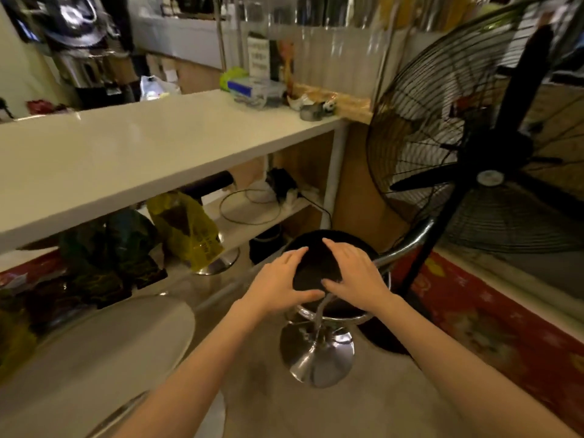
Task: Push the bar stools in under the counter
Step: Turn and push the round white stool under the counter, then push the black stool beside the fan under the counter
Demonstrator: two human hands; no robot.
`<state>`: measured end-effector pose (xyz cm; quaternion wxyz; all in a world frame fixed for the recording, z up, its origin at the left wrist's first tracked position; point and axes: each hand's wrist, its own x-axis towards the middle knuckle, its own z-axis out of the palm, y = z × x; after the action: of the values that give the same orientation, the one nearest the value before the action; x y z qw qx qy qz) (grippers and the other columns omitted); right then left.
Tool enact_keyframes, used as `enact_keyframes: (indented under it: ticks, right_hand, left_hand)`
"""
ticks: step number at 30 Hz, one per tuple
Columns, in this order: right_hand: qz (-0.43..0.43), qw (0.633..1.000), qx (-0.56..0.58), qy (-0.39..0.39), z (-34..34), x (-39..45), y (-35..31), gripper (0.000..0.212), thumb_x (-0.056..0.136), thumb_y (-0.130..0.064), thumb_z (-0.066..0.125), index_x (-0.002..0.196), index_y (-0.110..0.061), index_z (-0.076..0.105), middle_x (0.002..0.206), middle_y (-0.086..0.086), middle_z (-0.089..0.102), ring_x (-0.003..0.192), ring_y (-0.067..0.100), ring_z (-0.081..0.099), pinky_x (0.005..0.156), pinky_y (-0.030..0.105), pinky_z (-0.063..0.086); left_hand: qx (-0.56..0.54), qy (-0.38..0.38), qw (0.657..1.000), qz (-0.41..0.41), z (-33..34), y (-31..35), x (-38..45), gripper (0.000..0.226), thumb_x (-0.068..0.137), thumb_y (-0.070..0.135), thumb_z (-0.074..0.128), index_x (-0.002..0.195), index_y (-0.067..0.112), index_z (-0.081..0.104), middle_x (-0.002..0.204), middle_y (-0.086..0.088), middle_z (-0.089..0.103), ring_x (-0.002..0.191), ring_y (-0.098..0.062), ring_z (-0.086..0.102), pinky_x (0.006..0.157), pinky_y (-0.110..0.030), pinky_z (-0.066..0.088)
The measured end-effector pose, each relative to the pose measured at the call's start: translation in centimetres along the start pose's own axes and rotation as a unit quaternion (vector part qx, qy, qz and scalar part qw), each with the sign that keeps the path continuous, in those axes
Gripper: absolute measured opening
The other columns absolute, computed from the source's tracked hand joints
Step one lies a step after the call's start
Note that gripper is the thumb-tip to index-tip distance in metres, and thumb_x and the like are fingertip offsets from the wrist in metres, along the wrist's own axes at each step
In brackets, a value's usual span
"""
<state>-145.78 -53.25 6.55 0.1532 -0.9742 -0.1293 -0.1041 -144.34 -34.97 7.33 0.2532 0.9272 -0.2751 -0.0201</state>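
The black pedestal fan (474,147) stands just right of the white counter (132,153), so a skewed push may, apparently, knock its pole. The black bar stool (316,263) sits outside the counter edge. Left hand (281,279) and right hand (354,276) rest flat-fingered on its seat; its chrome base (316,358) may snag.

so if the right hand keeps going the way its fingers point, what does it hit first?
The right hand lies flat on the black stool seat, fingers aimed up-left toward the counter. Past the seat's far edge, probably the dark bin below the lower shelf, though depth is unclear.
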Motion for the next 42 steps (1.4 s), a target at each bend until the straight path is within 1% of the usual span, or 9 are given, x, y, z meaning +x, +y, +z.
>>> enact_keyframes:
  ticks: [5, 10, 14, 17, 22, 30, 35, 39, 42]
  right_hand:
    - [-0.01, 0.998, -0.025, 0.058, -4.5, -2.3, 7.1, 0.071, 0.083, -0.035, 0.063, 0.143, -0.012, 0.031, 0.137, 0.006, 0.05, 0.13, 0.02, 0.041, 0.109, 0.033, 0.03]
    - [-0.003, 0.998, -0.022, 0.057, -7.9, -5.0, 14.7, 0.075, 0.082, -0.036, 0.065, 0.144, -0.016, 0.028, 0.137, 0.004, 0.048, 0.13, 0.018, 0.04, 0.109, 0.03, 0.029]
    - [-0.001, 1.0, -0.017, 0.013, -9.1, -6.4, 20.1, 0.081, 0.079, -0.038, 0.067, 0.145, -0.016, 0.026, 0.139, 0.003, 0.047, 0.133, 0.018, 0.037, 0.111, 0.033, 0.028]
    - [-0.025, 0.999, -0.02, -0.006, -9.3, -6.2, 22.7, 0.083, 0.077, -0.037, 0.069, 0.145, -0.015, 0.026, 0.139, 0.004, 0.047, 0.133, 0.019, 0.037, 0.111, 0.034, 0.029]
    - [-0.065, 0.998, 0.002, -0.02, -8.6, -4.1, 24.7, 0.082, 0.077, -0.032, 0.069, 0.145, -0.016, 0.026, 0.14, 0.003, 0.045, 0.134, 0.018, 0.034, 0.112, 0.033, 0.025]
    - [-0.144, 0.986, -0.027, -0.074, -6.1, 2.1, 27.5, 0.085, 0.072, -0.031, 0.074, 0.143, -0.019, 0.029, 0.143, -0.001, 0.043, 0.135, 0.018, 0.034, 0.113, 0.034, 0.023]
    - [-0.161, 0.97, -0.045, -0.178, -5.7, 5.1, 29.4, 0.083, 0.074, -0.032, 0.073, 0.144, -0.02, 0.029, 0.141, 0.0, 0.045, 0.132, 0.018, 0.038, 0.112, 0.036, 0.026]
    - [-0.175, 0.956, -0.047, -0.23, -5.5, 6.5, 30.1, 0.073, 0.074, -0.033, 0.073, 0.137, -0.021, 0.039, 0.124, 0.001, 0.058, 0.116, 0.02, 0.051, 0.1, 0.037, 0.04]
    - [-0.222, 0.94, -0.078, -0.247, -5.3, 7.1, 30.3, 0.057, 0.074, -0.036, 0.07, 0.126, -0.022, 0.051, 0.114, 0.001, 0.06, 0.108, 0.02, 0.054, 0.092, 0.037, 0.044]
  left_hand:
    - [-0.001, 0.013, 0.999, 0.039, 2.1, 7.0, 4.5, 0.093, 0.076, 0.059, 0.064, 0.147, 0.02, 0.018, 0.15, -0.001, 0.032, 0.134, -0.015, 0.034, 0.109, -0.034, 0.033]
    - [-0.02, 0.018, 1.0, -0.01, 6.3, 12.5, 7.6, 0.093, 0.075, 0.06, 0.064, 0.146, 0.021, 0.02, 0.149, -0.001, 0.033, 0.133, -0.017, 0.035, 0.108, -0.036, 0.034]
    - [-0.003, 0.043, 0.997, -0.062, 9.9, 15.3, 8.7, 0.09, 0.075, 0.057, 0.065, 0.146, 0.02, 0.022, 0.149, -0.001, 0.033, 0.134, -0.018, 0.034, 0.109, -0.039, 0.033]
    - [0.03, 0.062, 0.993, -0.091, 11.2, 16.3, 9.4, 0.089, 0.076, 0.058, 0.064, 0.145, 0.019, 0.024, 0.149, -0.001, 0.033, 0.135, -0.018, 0.032, 0.11, -0.04, 0.032]
    - [0.084, 0.053, 0.988, -0.12, 11.9, 16.0, 10.9, 0.087, 0.075, 0.059, 0.064, 0.144, 0.021, 0.027, 0.151, -0.001, 0.03, 0.137, -0.018, 0.029, 0.112, -0.041, 0.029]
    - [0.153, -0.012, 0.979, -0.136, 13.0, 14.2, 15.2, 0.083, 0.078, 0.058, 0.06, 0.144, 0.021, 0.027, 0.147, 0.0, 0.038, 0.135, -0.017, 0.032, 0.112, -0.036, 0.024]
    - [0.171, -0.033, 0.975, -0.139, 13.6, 14.0, 17.2, 0.077, 0.08, 0.06, 0.056, 0.142, 0.02, 0.032, 0.135, 0.0, 0.052, 0.121, -0.016, 0.048, 0.101, -0.032, 0.035]
    - [0.184, -0.043, 0.968, -0.164, 13.9, 13.4, 17.7, 0.064, 0.081, 0.06, 0.055, 0.13, 0.02, 0.047, 0.111, 0.001, 0.065, 0.097, -0.014, 0.061, 0.079, -0.028, 0.047]
    - [0.174, -0.042, 0.965, -0.192, 14.1, 13.2, 17.8, 0.056, 0.082, 0.055, 0.057, 0.128, 0.024, 0.049, 0.106, 0.003, 0.067, 0.094, -0.014, 0.062, 0.072, -0.025, 0.047]
